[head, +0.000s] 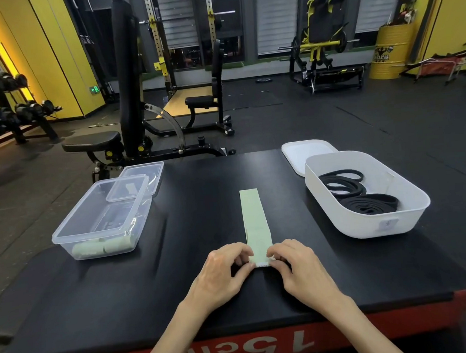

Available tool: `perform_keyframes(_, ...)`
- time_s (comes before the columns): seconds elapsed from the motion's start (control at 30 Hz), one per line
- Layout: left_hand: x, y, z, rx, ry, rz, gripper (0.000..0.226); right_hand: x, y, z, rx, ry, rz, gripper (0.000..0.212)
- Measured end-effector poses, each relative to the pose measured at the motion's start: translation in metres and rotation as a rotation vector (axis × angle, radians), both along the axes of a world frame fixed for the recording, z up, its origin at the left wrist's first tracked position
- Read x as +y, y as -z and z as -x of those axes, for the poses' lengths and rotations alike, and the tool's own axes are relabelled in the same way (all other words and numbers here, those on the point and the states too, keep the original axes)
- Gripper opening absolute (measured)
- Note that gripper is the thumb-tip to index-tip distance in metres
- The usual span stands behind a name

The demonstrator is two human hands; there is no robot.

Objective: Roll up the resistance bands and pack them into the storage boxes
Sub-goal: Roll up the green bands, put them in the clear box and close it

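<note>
You're just starting the roll on the green band [254, 219], lying flat mid-desk between the clear box [100, 219] and white bin [368, 192]. Left hand [224, 270] and right hand [299, 266] each pinch its near end. Next, I'd curl it tight and even.

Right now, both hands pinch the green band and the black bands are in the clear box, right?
No. The head view shows the black bands in the white tub, not the clear box. The left hand and right hand do pinch the green band.
</note>
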State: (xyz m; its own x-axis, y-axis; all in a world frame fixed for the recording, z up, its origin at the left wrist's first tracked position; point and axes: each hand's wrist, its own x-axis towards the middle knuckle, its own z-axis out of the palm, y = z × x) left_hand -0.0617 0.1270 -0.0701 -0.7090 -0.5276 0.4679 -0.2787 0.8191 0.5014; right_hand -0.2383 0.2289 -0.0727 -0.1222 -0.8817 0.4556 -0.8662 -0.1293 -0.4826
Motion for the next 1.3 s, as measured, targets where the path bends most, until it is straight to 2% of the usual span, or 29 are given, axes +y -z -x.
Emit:
perform_keyframes(0.13, -0.0005, -0.0013, 0.0001, -0.009, 0.018, -0.002, 0.002, -0.0004, -0.0001, 0.0016, -0.003, 0.006, 0.009, 0.011)
perform_keyframes(0.4, -0.0022, 0.0012, -0.0008, -0.025, 0.024, -0.021, 0.007, 0.0002, 0.0004, 0.0023, -0.012, -0.015, -0.021, 0.007)
perform_keyframes(0.87, -0.0014, 0.0008, 0.0005, -0.039, 0.004, -0.030, 0.023, -0.0011, 0.0025, 0.0015, 0.026, -0.014, 0.004, 0.008)
perform_keyframes(1.3, 0.0024, -0.0041, -0.0009, -0.042, 0.084, 0.007, 0.008, -0.0032, 0.0018, 0.0028, 0.013, -0.007, 0.000, 0.011)
